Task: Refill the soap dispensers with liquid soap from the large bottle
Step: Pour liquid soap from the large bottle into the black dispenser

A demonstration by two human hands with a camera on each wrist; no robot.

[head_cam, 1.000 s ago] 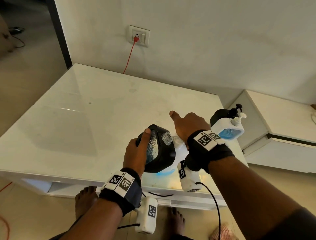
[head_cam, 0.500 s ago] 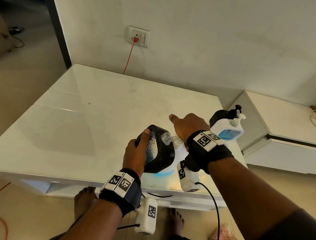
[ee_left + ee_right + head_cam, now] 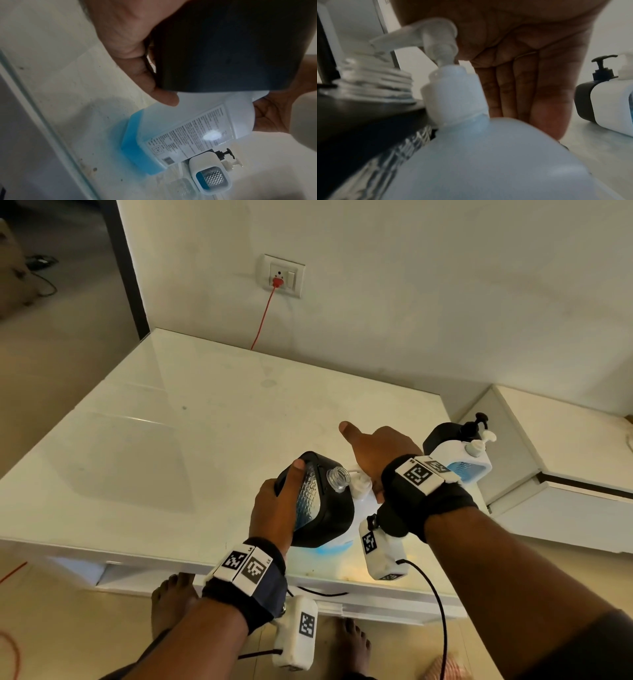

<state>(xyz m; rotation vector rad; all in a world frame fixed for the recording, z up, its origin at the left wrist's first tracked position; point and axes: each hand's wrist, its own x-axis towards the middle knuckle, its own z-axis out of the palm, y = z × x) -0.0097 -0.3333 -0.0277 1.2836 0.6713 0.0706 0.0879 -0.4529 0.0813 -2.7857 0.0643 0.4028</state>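
Low and centre in the head view, left hand (image 3: 277, 505) wrapped around a black soap dispenser (image 3: 322, 501), tilted, pump off, its clear threaded neck (image 3: 337, 478) open. Just right of it, right hand (image 3: 380, 453) flat on the pump head (image 3: 435, 35) of the large bottle (image 3: 197, 124), fingers straight, thumb stuck out. Bottle standing on the white table (image 3: 171, 440), blue soap low inside. Farther, toward the right edge, a white dispenser (image 3: 460, 462) and another black dispenser (image 3: 442, 436) behind it.
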